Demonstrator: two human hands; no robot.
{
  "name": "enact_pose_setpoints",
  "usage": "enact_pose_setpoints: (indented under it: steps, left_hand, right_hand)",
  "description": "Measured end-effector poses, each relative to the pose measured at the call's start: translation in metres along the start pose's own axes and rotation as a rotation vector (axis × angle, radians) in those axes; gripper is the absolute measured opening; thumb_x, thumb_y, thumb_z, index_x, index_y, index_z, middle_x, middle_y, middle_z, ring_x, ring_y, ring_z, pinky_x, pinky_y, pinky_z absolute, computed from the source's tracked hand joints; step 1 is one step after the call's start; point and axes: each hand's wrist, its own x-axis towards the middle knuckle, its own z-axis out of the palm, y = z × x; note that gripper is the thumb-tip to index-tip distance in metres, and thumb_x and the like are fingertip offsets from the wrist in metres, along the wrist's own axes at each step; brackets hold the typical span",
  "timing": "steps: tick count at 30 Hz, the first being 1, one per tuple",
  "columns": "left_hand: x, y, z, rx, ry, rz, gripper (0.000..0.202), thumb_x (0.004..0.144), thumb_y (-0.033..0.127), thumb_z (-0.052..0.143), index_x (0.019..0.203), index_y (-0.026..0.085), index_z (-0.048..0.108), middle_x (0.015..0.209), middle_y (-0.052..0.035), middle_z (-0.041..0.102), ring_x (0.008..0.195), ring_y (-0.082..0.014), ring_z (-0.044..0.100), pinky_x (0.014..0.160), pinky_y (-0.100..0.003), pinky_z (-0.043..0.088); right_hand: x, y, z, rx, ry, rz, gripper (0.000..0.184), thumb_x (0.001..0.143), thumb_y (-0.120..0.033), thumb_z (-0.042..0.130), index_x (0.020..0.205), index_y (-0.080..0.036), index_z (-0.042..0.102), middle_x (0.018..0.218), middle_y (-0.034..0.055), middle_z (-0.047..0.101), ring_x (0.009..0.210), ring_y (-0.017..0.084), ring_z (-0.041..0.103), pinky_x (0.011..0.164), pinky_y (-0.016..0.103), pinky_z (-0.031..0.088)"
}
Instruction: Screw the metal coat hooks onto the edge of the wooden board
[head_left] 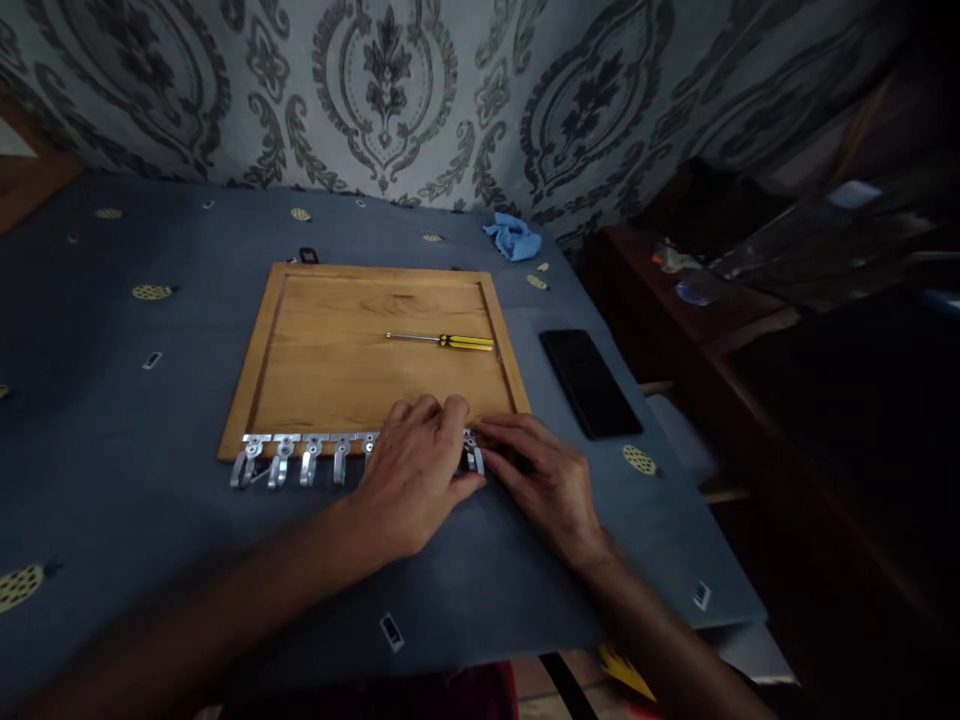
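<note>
A wooden board with a raised frame (pixel 337 365) lies flat on the table. Along its near edge runs a metal hook rail (pixel 313 447), its several silver hooks hanging toward me. My left hand (pixel 416 470) lies over the right part of the rail with fingers curled round it, hiding some hooks. At the rail's right end, my right hand (pixel 544 475) has its thumb and fingers closed on the end by the last hook; the exact contact is partly hidden. A screwdriver with a yellow and black handle (pixel 465 342) rests on the board, untouched.
A black phone (pixel 590 383) lies right of the board. Toward the back are a crumpled blue cloth (pixel 514 238) and a small dark square item (pixel 308 255). The table (pixel 135 440) has a patterned blue cover; a patterned curtain (pixel 386 95) hangs behind it.
</note>
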Motion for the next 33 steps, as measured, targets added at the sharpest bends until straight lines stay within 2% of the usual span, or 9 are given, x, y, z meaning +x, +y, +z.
enact_pose_setpoints:
  steps: [6,13,28,33]
  left_hand:
    - [0.0,0.001,-0.001,0.004,-0.003,0.006,0.044,0.081,0.028,0.082,0.107,0.021,0.046,0.108,-0.0067,0.066,0.108,-0.0283,0.059,0.093,-0.044,0.047]
    - [0.001,0.001,-0.001,0.007,-0.02,0.0,0.045,0.081,0.027,0.082,0.108,0.02,0.047,0.11,-0.0075,0.066,0.109,-0.0289,0.059,0.093,-0.045,0.047]
    - [0.002,0.0,0.001,0.01,-0.006,-0.007,0.044,0.08,0.029,0.082,0.106,0.02,0.047,0.108,-0.0074,0.065,0.108,-0.0286,0.059,0.093,-0.044,0.046]
    - [0.001,-0.001,0.001,-0.002,0.005,0.006,0.045,0.081,0.029,0.082,0.107,0.021,0.047,0.109,-0.0071,0.065,0.108,-0.0282,0.059,0.093,-0.044,0.046]
  right_hand:
    - [-0.001,0.0,0.003,-0.069,0.009,-0.053,0.017,0.094,-0.023,0.065,0.109,-0.023,0.072,0.102,0.0074,0.076,0.094,0.021,0.074,0.082,0.035,0.064]
    - [0.0,-0.001,0.007,-0.141,0.059,-0.153,0.015,0.094,-0.017,0.063,0.106,-0.022,0.07,0.096,0.007,0.075,0.088,0.02,0.073,0.077,0.034,0.064]
    - [0.001,-0.005,0.004,-0.07,0.026,-0.134,0.016,0.093,-0.013,0.063,0.103,-0.023,0.07,0.096,0.0066,0.074,0.088,0.019,0.073,0.079,0.033,0.062]
    - [-0.005,-0.004,-0.003,0.019,0.005,-0.076,0.026,0.091,-0.013,0.065,0.114,-0.024,0.069,0.102,0.006,0.075,0.093,0.018,0.073,0.082,0.031,0.062]
